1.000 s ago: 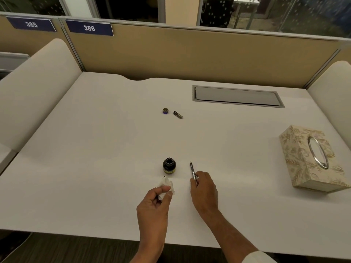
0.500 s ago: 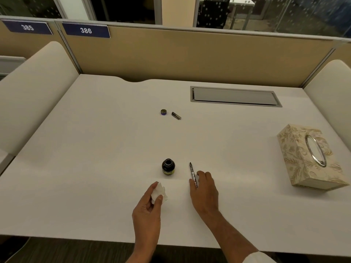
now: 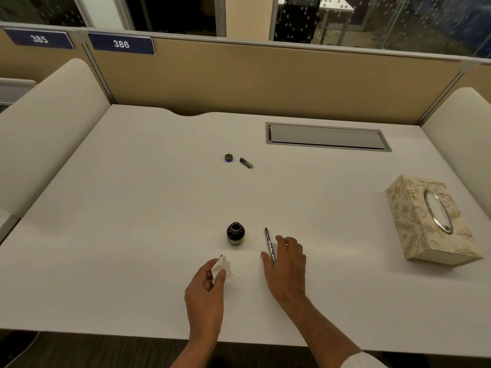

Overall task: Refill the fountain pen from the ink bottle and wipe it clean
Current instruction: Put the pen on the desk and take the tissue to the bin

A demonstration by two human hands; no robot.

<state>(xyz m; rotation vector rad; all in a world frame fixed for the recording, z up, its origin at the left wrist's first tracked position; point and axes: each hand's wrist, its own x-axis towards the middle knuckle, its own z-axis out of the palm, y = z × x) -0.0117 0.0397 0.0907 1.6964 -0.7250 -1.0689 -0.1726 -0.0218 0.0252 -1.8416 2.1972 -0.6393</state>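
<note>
The open ink bottle [image 3: 235, 233] stands on the white desk [image 3: 132, 235] near its front edge. Just right of it lies the uncapped fountain pen [image 3: 269, 244], nib pointing away from me. My right hand [image 3: 287, 264] rests flat on the desk, fingers spread, with the pen's rear end between thumb and forefinger. My left hand [image 3: 206, 290] pinches a crumpled white tissue [image 3: 221, 266] that bears a small dark ink spot, low over the desk in front of the bottle. Farther back lie the bottle cap [image 3: 228, 157] and the pen cap [image 3: 246, 163].
A patterned tissue box [image 3: 425, 221] with a metal-ringed opening sits at the right. A recessed cable-tray lid [image 3: 326, 136] is set into the desk at the back right. Tan partition panels and padded side dividers enclose the desk.
My left hand has drawn back toward me and lowered the tissue. My right hand's fingers have stretched out flatter beside the pen, which has stayed in place.
</note>
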